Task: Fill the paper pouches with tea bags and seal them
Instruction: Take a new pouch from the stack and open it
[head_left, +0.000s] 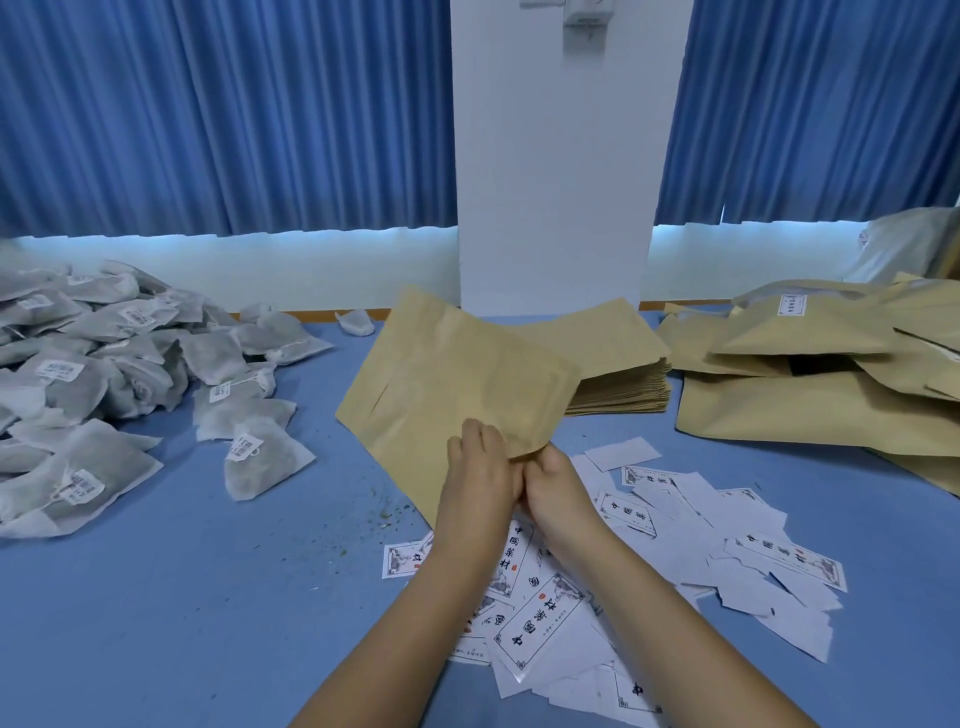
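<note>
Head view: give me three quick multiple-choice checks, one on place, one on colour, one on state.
1. The tea bag pile lies:
A. left of the hands
B. right of them
C. in the pouch

2. The table is:
A. green
B. blue
C. white

3. The held pouch is:
A. lying flat on the stack
B. torn in half
C. gripped at its near edge by both hands

Answers: 1 A, the heap fills the left side. 2 B, the bare surface shows blue. 3 C, left hand and right hand pinch its edge.

white paper labels (537, 618) printed 中国茶材, barcode stickers (244, 448) on tea bags (265, 462) unreadable
</note>
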